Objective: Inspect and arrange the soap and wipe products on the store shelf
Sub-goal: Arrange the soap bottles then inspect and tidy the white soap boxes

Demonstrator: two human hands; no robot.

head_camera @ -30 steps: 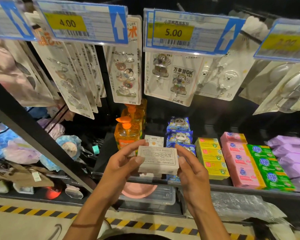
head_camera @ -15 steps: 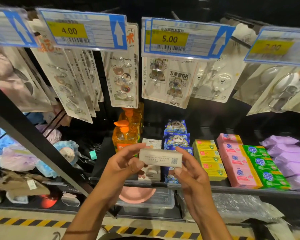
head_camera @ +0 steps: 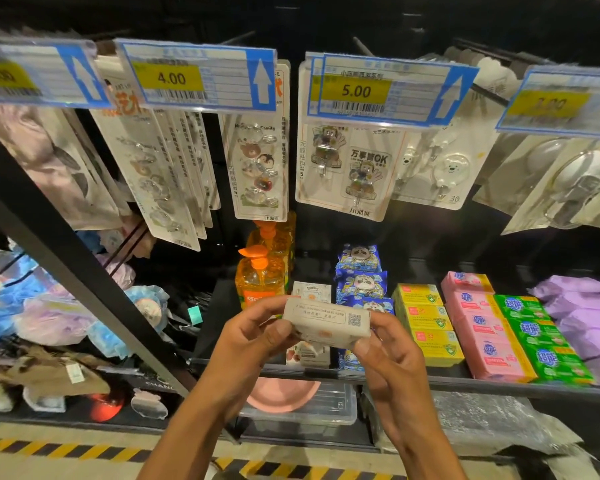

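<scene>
I hold a white soap box (head_camera: 326, 322) in front of the shelf (head_camera: 499, 381), its long side with a QR code facing me. My left hand (head_camera: 257, 337) grips its left end and my right hand (head_camera: 385, 355) grips its right end. Behind it on the shelf stand more white soap boxes (head_camera: 311, 292), blue wipe packs (head_camera: 361, 278), yellow soap boxes (head_camera: 425, 322), pink soap boxes (head_camera: 482, 327), green soap boxes (head_camera: 541, 341) and purple wipe packs (head_camera: 582, 313). Orange pump bottles (head_camera: 260, 275) stand to the left.
Price tags (head_camera: 194, 77) and carded hooks (head_camera: 257, 168) hang above the shelf. A black slanted post (head_camera: 66, 265) crosses the left side, with bath puffs (head_camera: 49, 317) behind it. Below the shelf sit a clear bin (head_camera: 326, 407) and a pink bowl (head_camera: 281, 393). Yellow-black tape (head_camera: 49, 448) marks the floor.
Both hands have turned the white soap box from its broad face to its narrow side and then tilted it further, while the view moved slightly closer to the shelf.
</scene>
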